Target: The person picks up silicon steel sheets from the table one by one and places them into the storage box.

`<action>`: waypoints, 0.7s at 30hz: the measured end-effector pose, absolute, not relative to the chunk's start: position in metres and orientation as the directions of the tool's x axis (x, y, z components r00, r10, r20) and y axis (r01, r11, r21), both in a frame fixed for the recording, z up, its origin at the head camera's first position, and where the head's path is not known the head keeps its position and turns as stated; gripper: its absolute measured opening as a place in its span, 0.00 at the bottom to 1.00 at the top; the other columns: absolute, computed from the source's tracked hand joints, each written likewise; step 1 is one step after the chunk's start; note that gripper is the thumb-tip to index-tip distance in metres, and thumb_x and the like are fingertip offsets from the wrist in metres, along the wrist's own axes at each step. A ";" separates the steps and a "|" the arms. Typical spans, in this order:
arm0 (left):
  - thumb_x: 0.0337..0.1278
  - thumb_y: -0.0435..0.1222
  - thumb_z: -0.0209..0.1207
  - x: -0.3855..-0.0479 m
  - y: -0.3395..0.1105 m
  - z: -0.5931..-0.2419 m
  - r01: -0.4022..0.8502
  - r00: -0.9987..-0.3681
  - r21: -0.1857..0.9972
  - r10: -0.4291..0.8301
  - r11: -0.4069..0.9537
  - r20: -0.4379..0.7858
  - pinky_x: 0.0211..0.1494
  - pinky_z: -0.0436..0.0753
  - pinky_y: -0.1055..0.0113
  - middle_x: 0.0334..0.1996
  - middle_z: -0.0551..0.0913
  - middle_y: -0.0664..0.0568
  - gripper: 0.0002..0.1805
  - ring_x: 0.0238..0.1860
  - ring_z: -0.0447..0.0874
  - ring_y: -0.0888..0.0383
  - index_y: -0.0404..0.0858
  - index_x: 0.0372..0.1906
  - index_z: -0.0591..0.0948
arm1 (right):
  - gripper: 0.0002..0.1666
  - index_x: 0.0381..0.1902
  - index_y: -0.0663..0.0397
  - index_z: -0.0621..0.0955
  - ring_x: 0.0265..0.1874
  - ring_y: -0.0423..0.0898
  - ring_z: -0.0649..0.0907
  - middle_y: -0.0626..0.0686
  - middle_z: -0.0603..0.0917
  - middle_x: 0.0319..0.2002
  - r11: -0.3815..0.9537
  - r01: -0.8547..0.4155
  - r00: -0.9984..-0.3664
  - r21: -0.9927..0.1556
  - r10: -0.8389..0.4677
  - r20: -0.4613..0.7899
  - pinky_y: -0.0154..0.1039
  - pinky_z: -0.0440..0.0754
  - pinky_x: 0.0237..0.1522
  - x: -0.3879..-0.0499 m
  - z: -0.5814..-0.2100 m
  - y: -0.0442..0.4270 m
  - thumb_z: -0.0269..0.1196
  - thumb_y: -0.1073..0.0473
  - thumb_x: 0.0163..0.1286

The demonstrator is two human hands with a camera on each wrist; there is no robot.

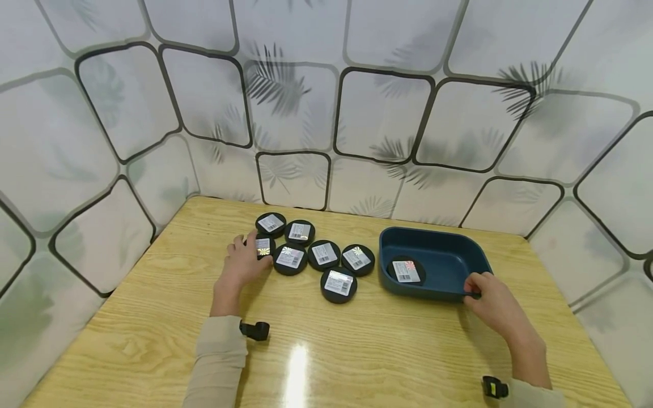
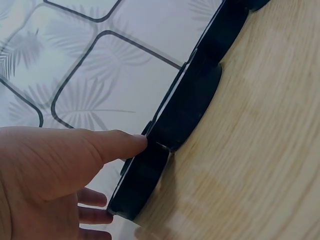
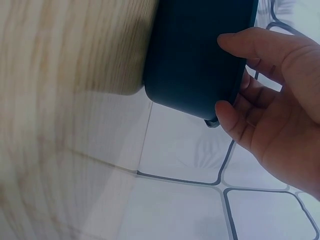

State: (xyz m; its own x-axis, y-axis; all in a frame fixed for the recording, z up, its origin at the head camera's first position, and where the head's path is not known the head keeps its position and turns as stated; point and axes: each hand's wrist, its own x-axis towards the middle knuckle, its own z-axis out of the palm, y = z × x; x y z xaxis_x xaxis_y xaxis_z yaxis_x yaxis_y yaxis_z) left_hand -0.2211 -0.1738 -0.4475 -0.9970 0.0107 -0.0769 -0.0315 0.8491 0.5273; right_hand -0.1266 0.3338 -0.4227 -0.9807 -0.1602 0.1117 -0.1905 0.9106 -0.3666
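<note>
Several flat round black containers with white barcode labels lie on the table left of a dark blue tray (image 1: 436, 292). My left hand (image 1: 242, 262) is at the leftmost round black container (image 1: 263, 246), thumb on its near side and fingers round its far side. In the left wrist view, the thumb (image 2: 120, 144) touches that round black container (image 2: 142, 180) beside its neighbour, and some fingertips are hidden behind it. My right hand (image 1: 492, 300) grips the tray's near right corner, fingers curled over the rim. Another labelled round black container (image 1: 406, 271) rests inside the tray.
Other round black containers (image 1: 291, 259) sit close together, some touching. One container (image 1: 339, 284) lies nearest the front. The wooden table (image 1: 357, 351) meets a patterned cloth (image 1: 296, 113) at the back and sides.
</note>
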 end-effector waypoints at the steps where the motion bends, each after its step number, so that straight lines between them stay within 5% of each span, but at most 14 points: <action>1: 0.65 0.45 0.59 -0.222 -0.173 -0.448 -0.029 -0.997 0.526 0.010 0.850 -0.071 0.66 0.61 0.30 0.70 0.49 0.22 0.45 0.71 0.48 0.25 0.33 0.77 0.50 | 0.09 0.31 0.58 0.77 0.30 0.49 0.72 0.55 0.74 0.32 0.910 -0.191 -0.981 -0.368 -0.161 0.112 0.47 0.73 0.33 -0.127 -0.423 0.334 0.67 0.70 0.58; 21: 0.65 0.41 0.59 -0.225 -0.170 -0.452 -0.030 -0.996 0.499 0.019 0.866 -0.092 0.64 0.63 0.30 0.70 0.50 0.22 0.45 0.68 0.52 0.23 0.35 0.78 0.48 | 0.08 0.32 0.58 0.77 0.31 0.49 0.73 0.55 0.74 0.32 0.910 -0.183 -0.982 -0.372 -0.150 0.116 0.49 0.74 0.35 -0.126 -0.424 0.334 0.67 0.70 0.58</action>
State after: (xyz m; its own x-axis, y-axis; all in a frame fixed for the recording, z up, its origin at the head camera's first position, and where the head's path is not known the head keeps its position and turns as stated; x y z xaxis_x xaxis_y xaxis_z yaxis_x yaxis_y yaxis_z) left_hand -0.2251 -0.1697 -0.4522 -0.9956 0.0191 -0.0922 -0.0296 0.8662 0.4988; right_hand -0.1264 0.3342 -0.4236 -0.9819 -0.1502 0.1157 -0.1831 0.9100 -0.3721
